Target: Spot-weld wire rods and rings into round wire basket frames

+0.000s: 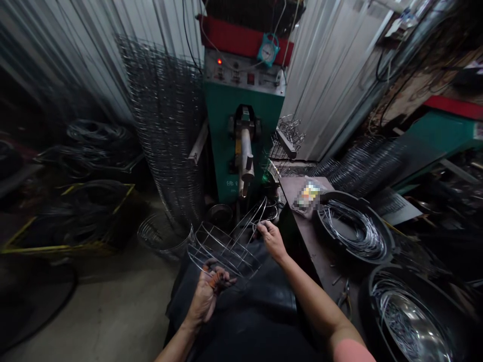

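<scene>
A round wire basket frame (pixel 226 246) lies tilted over my lap, in front of a green welding machine (pixel 243 120). My left hand (pixel 209 291) is closed on the frame's near rim, fingers wrapped round the wire. My right hand (pixel 271 240) pinches the frame's far right edge next to a curved wire loop (pixel 251 213) that rises toward the machine's electrode arm (pixel 246 156).
A dark workbench (pixel 305 236) stands at my right with a black tub of wire rings (pixel 352 229), a second tub (pixel 411 317) and pliers (pixel 345 296). Stacked wire mesh (pixel 166 125) leans at the left of the machine. Wire coils (pixel 86 201) lie on the floor left.
</scene>
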Action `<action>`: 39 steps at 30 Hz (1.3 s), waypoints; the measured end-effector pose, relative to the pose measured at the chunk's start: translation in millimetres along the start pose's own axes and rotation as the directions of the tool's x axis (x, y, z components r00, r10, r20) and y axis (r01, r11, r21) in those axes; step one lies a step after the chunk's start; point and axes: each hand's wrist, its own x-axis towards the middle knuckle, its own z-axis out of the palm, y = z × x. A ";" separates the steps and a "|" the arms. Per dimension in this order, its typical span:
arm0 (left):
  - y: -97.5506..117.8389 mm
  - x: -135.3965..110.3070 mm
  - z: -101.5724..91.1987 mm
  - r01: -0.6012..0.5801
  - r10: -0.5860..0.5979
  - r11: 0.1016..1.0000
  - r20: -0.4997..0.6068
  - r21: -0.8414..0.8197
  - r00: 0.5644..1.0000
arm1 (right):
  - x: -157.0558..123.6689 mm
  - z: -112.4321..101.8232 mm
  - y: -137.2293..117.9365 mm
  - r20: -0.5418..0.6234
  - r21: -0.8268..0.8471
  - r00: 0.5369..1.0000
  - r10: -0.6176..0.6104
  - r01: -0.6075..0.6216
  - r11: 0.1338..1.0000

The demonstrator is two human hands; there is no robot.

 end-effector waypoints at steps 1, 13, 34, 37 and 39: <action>2.0 0.6 0.9 0.009 -0.009 1.000 -0.003 -0.004 1.000 | 2.7 0.2 2.1 0.004 0.009 1.000 0.000 0.000 1.000; 21.6 28.3 10.8 0.094 -0.088 0.995 -0.119 0.042 0.989 | 38.8 9.2 16.0 -0.067 0.134 0.997 0.041 -0.032 0.990; 43.7 71.4 27.1 0.057 -0.046 0.998 -0.234 0.041 0.971 | 96.2 24.3 46.3 -0.109 0.350 0.987 0.114 -0.070 0.934; 51.6 75.8 32.0 0.058 -0.043 0.997 -0.228 0.059 0.973 | 104.3 24.3 43.4 -0.122 0.344 0.988 0.098 -0.051 0.937; 56.2 77.8 34.9 0.075 -0.057 0.994 -0.218 0.073 0.974 | 108.1 24.9 40.9 -0.136 0.350 0.985 0.108 -0.054 0.935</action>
